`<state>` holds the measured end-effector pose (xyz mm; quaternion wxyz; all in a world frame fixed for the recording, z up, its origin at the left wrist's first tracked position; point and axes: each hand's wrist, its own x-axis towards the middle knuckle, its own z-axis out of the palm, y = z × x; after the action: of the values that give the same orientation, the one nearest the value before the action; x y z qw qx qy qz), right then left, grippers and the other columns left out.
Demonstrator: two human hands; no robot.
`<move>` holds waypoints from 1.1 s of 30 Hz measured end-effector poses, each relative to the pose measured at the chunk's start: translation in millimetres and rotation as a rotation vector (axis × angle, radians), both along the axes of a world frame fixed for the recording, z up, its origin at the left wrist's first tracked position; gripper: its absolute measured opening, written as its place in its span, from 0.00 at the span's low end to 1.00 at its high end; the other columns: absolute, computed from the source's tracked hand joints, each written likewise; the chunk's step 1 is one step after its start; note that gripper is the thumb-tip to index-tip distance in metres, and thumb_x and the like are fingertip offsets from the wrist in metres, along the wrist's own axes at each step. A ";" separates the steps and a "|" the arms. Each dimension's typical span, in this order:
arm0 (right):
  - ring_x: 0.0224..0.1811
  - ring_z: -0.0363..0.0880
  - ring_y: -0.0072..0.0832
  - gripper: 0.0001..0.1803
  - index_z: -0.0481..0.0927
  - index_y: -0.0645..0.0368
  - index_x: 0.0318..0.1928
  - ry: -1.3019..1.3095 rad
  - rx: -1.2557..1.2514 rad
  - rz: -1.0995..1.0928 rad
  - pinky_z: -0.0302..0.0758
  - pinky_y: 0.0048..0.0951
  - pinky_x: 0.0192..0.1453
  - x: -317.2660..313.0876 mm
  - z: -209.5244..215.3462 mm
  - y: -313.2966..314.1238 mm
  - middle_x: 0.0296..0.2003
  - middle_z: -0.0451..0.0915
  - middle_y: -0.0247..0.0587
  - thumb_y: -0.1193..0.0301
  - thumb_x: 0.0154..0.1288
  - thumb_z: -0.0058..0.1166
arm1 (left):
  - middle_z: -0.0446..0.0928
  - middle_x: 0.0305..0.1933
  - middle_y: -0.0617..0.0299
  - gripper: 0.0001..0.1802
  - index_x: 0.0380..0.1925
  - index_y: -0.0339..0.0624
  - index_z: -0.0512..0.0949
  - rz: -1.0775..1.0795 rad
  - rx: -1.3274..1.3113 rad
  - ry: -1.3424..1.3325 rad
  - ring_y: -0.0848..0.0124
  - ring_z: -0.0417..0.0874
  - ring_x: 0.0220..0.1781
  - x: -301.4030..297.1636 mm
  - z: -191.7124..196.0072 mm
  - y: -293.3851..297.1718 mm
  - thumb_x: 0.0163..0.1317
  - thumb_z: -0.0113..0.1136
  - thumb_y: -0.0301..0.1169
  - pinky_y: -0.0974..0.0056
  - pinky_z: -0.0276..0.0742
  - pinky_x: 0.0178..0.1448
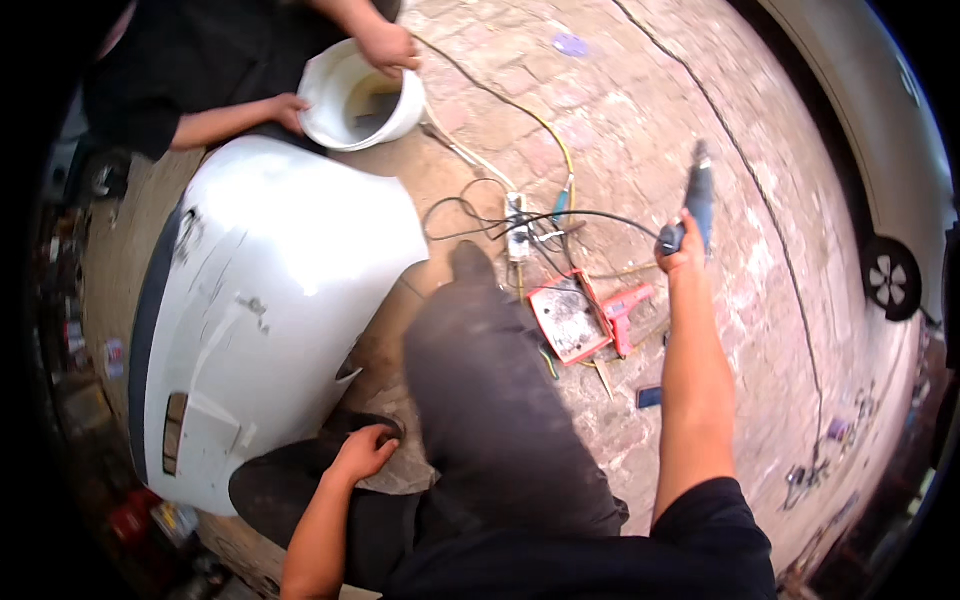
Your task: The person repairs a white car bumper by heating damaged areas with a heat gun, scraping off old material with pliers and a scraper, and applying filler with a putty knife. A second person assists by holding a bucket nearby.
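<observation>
My right hand (684, 246) is closed around a dark, elongated power tool (700, 195) with a black cord, held out over the paving at the right. Motion blurs the tool, so its exact kind is unclear. My left hand (366, 452) holds nothing visible and rests by my bent leg and a dark shoe, its fingers loosely bent. To its left lies a silver-white car bumper (290, 290) with dark scratches and scuffed patches. At the upper left, a co-worker's two hands tilt a white bucket (402, 115) just beyond the bumper.
Ahead of my knee lie a white power strip (516, 228) with tangled cords, an open red-edged case (568, 318), a red heat gun (622, 315) and a dark phone (649, 397). A long black cable (745, 155) crosses the paving. A parked car (835, 70) stands at the right.
</observation>
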<state>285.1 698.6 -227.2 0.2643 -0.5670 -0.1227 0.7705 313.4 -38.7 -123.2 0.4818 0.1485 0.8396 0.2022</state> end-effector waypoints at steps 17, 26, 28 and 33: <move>0.47 0.84 0.52 0.19 0.81 0.66 0.50 -1.211 0.870 0.584 0.79 0.48 0.58 62.1 -142.4 -61.8 0.42 0.84 0.56 0.60 0.77 0.60 | 0.84 0.51 0.40 0.19 0.51 0.37 0.83 0.050 -0.015 0.092 0.40 0.83 0.56 4.6 41.8 40.2 0.65 0.67 0.38 0.45 0.78 0.63; 0.38 0.88 0.59 0.28 0.76 0.70 0.62 -0.795 1.137 1.922 0.84 0.55 0.47 56.7 -134.7 -341.1 0.35 0.87 0.61 0.62 0.70 0.58 | 0.84 0.51 0.41 0.20 0.53 0.38 0.83 -0.040 0.091 0.137 0.40 0.83 0.56 -10.3 57.2 70.6 0.65 0.67 0.38 0.45 0.78 0.63; 0.36 0.90 0.55 0.26 0.71 0.70 0.64 -0.875 1.227 1.875 0.85 0.56 0.41 61.5 -186.0 -343.8 0.36 0.89 0.61 0.65 0.73 0.53 | 0.84 0.51 0.41 0.20 0.53 0.38 0.83 -0.116 0.113 0.167 0.40 0.83 0.56 -27.9 70.1 77.6 0.65 0.67 0.38 0.45 0.78 0.63; 0.45 0.92 0.55 0.16 0.85 0.66 0.45 -0.978 1.146 1.978 0.88 0.53 0.49 33.2 -178.5 -318.3 0.41 0.90 0.60 0.69 0.78 0.45 | 0.83 0.50 0.45 0.23 0.58 0.39 0.81 0.040 0.076 0.139 0.42 0.82 0.56 -27.2 86.4 39.6 0.67 0.66 0.38 0.45 0.78 0.61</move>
<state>318.3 380.2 -405.6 -0.2938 -0.2616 -0.9011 0.1822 286.3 0.9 -36.8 0.4122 0.1634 0.8656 0.2328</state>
